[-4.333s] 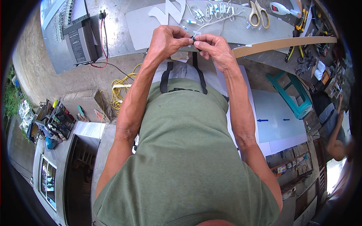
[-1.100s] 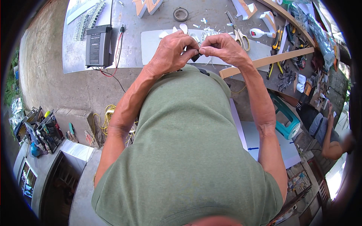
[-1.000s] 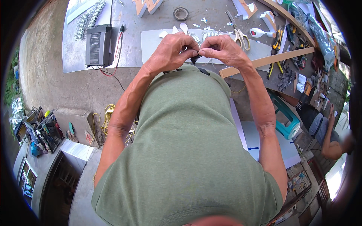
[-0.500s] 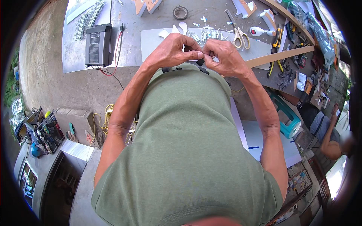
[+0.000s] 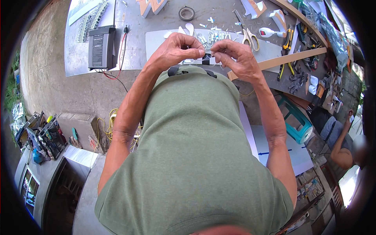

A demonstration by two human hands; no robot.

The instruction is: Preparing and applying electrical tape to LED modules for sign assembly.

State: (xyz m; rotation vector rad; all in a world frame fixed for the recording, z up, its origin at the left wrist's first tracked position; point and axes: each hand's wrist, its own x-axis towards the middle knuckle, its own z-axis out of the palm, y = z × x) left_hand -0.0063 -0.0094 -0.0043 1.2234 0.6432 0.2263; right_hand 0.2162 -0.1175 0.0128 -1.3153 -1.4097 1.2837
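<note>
Left hand (image 5: 176, 51) is pinching the black strip (image 5: 206, 60), its long axis running toward the shirt (image 5: 192, 137); right hand (image 5: 238, 58) is hovering just right of it, grip unclear; scissors (image 5: 247, 33) are lying beyond it, farther right

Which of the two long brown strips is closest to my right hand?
The lower strip: it crosses behind your right hand; the other strip lies farther off, toward the upper right.
</note>
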